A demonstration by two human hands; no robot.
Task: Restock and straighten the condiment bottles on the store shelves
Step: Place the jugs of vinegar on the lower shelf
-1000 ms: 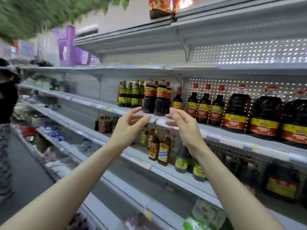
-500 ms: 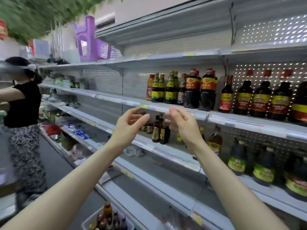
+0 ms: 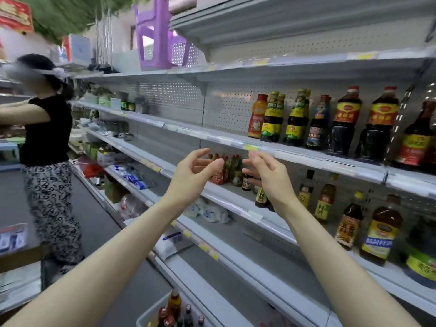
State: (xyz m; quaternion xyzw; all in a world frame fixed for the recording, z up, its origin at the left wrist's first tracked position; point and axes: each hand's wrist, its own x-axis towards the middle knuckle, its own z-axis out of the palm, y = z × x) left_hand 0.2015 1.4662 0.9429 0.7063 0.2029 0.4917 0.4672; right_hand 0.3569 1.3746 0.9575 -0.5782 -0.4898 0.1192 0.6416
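Head view, loose hands [image 3: 191,178], glossy bottles [image 3: 346,123], perforated shelves [image 3: 226,109]

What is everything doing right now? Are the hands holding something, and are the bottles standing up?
left hand: open, fingers loosely curved, holds nothing.
right hand: open, holds nothing.
orange bottle: upright, capped, at the left end of its row.
red-capped dark bottles: upright, capped.
small sauce bottles: upright, partly hidden behind the hands.
white bin: has bottles standing in it.
purple chair: upright, up high.
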